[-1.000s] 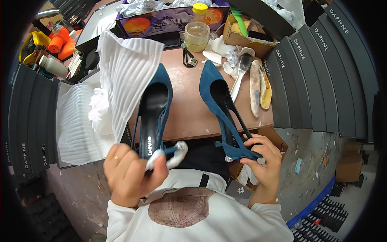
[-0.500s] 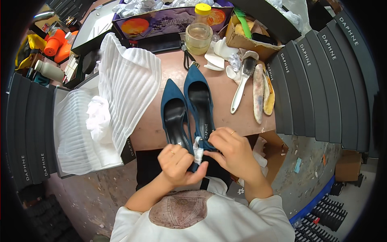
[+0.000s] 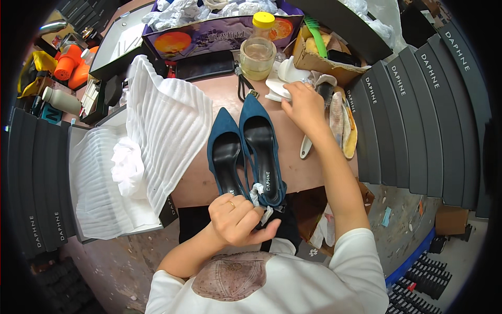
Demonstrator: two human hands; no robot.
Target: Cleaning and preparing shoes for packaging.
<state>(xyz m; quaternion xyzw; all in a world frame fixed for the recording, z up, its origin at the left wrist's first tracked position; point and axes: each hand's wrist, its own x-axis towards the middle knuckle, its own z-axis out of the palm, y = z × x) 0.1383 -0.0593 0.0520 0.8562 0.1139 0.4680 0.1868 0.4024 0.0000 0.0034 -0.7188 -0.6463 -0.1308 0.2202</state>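
Two teal pointed slingback shoes lie side by side with toes pointing away: the left shoe (image 3: 225, 125) and the right shoe (image 3: 256, 108). My left hand (image 3: 236, 220) is closed around the heel end of the left shoe, thumb stretched to the right, hiding that heel. White tissue wrapping (image 3: 256, 193) shows on the straps between the shoes. Beyond them, my right hand (image 3: 307, 109) reaches over the white shaped pads (image 3: 277, 86), thumb and fingers apart, fingertips at the pads' edge. Partly behind my right forearm is a white-handled brush (image 3: 305, 148).
An open shoe box (image 3: 78, 230) with white foam sheet (image 3: 167, 120) and crumpled paper stands left. Dark shoe boxes (image 3: 387, 125) line the right. A yellow-capped jar (image 3: 258, 57), black phone (image 3: 205, 66) and stained cloth rolls (image 3: 336, 118) lie around the table's far part.
My right hand has left the right shoe's heel strap and moved forward and right to the white pads. My left hand stays at the left shoe's heel.
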